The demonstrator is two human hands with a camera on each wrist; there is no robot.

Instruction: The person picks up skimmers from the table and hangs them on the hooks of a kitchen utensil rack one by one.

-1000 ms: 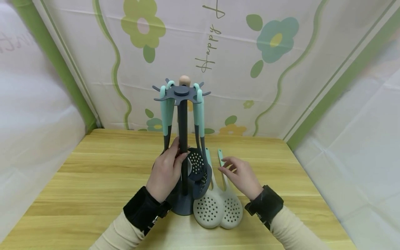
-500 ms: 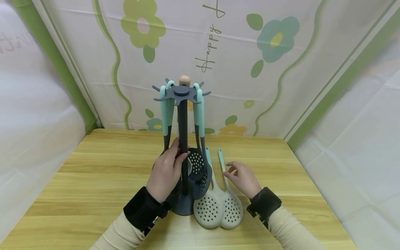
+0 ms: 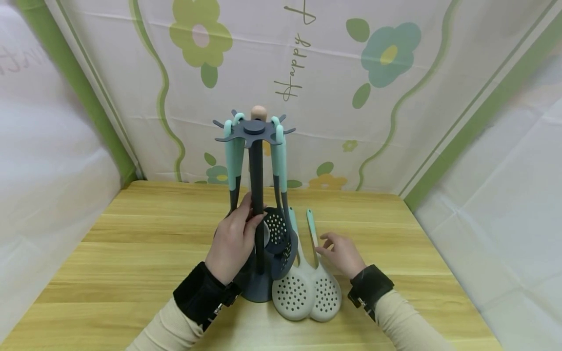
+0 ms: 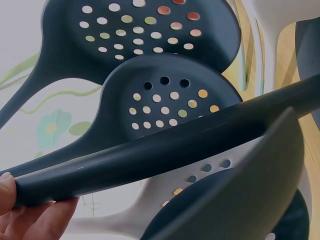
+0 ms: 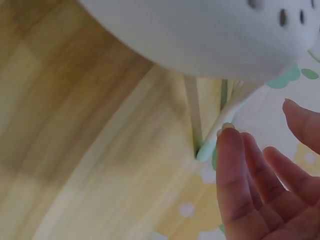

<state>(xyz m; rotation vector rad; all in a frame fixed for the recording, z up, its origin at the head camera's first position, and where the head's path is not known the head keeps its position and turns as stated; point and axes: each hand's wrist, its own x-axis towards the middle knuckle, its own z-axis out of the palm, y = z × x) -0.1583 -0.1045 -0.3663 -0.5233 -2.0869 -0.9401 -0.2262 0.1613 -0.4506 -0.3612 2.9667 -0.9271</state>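
My left hand [image 3: 231, 243] grips the dark upright pole [image 3: 256, 170] of a rotating utensil stand, thumb on one side and fingers curled on the other. In the left wrist view the same pole [image 4: 150, 156] crosses in front of dark slotted utensils. Two light grey skimmers with mint handles, a left one [image 3: 291, 295] and a right one [image 3: 328, 297], lie side by side at the stand's right, heads overlapping. Beside the right skimmer's handle is my right hand [image 3: 344, 254], fingers loosely bent. The right wrist view shows thumb and fingers [image 5: 232, 175] apart, holding nothing.
Several dark utensils with mint handles [image 3: 281, 156] hang from the stand's hooked top [image 3: 254, 127]. The stand's round base [image 3: 256, 291] rests on the wooden table [image 3: 131, 263]. Patterned cloth walls [image 3: 325, 112] enclose the back and sides.
My right hand has drawn slightly back, down along the right skimmer's handle toward me. The left hand keeps its grip on the pole; the skimmers have not visibly moved.
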